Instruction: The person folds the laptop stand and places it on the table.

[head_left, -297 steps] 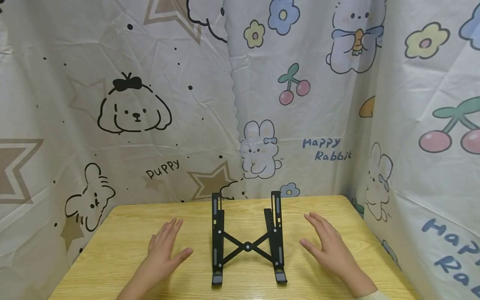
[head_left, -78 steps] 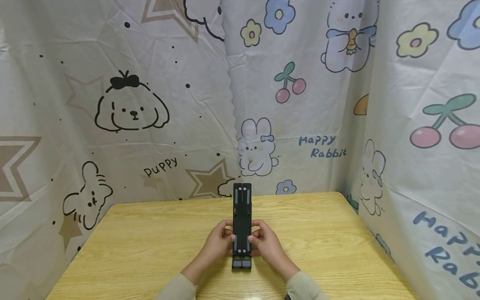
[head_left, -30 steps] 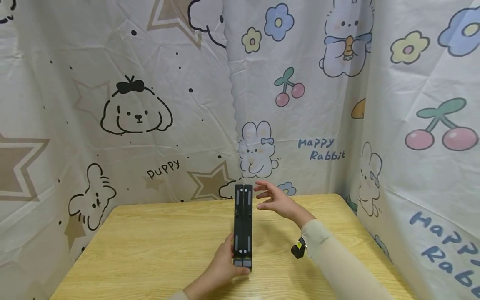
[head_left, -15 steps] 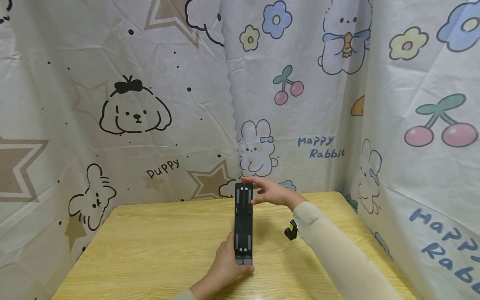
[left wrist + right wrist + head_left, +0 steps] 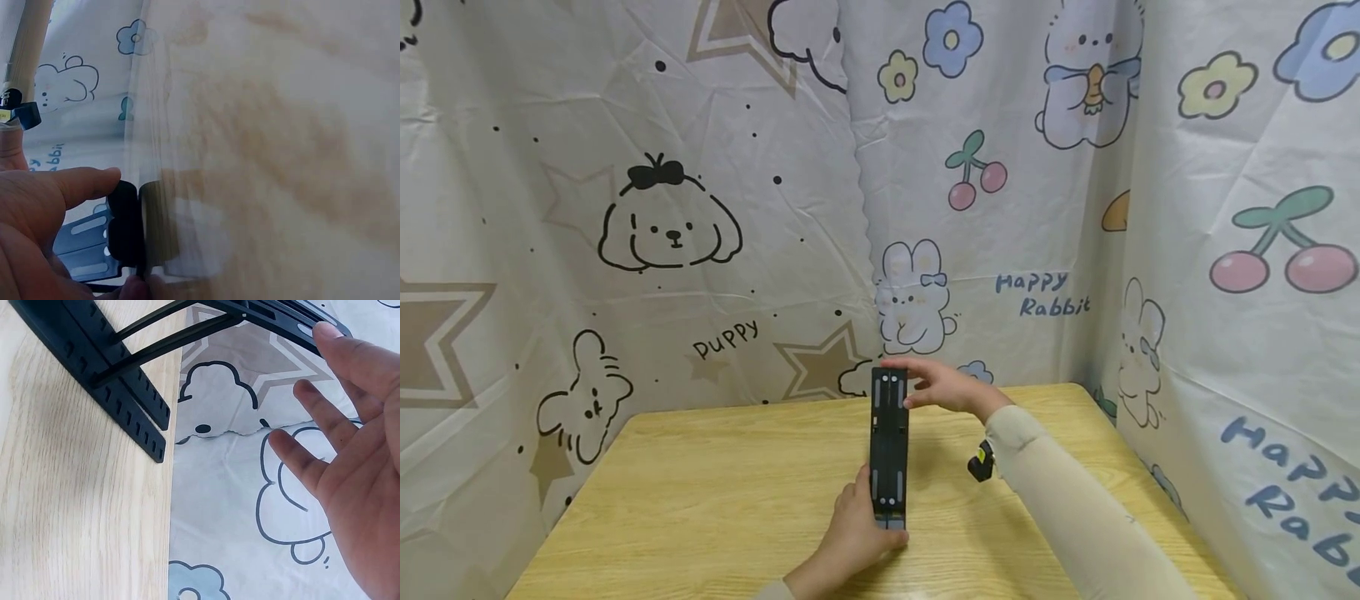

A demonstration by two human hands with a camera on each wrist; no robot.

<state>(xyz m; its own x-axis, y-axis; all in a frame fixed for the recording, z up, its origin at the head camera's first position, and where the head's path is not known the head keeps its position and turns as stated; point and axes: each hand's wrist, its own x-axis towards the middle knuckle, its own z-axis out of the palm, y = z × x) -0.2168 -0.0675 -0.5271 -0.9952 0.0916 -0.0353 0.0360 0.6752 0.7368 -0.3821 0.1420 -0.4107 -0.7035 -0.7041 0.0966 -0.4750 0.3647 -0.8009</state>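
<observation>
A black laptop stand (image 5: 889, 450), its two rails drawn close together, stands in the middle of the table. My left hand (image 5: 853, 529) grips its lower end, the thumb across the front lips and the other fingers along the left side. In the left wrist view the dark lips (image 5: 122, 231) show just below a digit. My right hand (image 5: 951, 387) pinches the upper end, index finger over the top edge and thumb at the right side. The right wrist view shows notched base bars (image 5: 94, 387) low at the table, with struts rising to the raised rails.
The wooden table (image 5: 715, 483) has its back edge against a patterned curtain (image 5: 805, 275), which also runs along the right. A small black and yellow device (image 5: 981, 461) hangs at the right wrist.
The stand, first spread wide with an X brace, is now narrow. My left hand has slid to its lower end; my right hand has moved up and taken hold of the top.
</observation>
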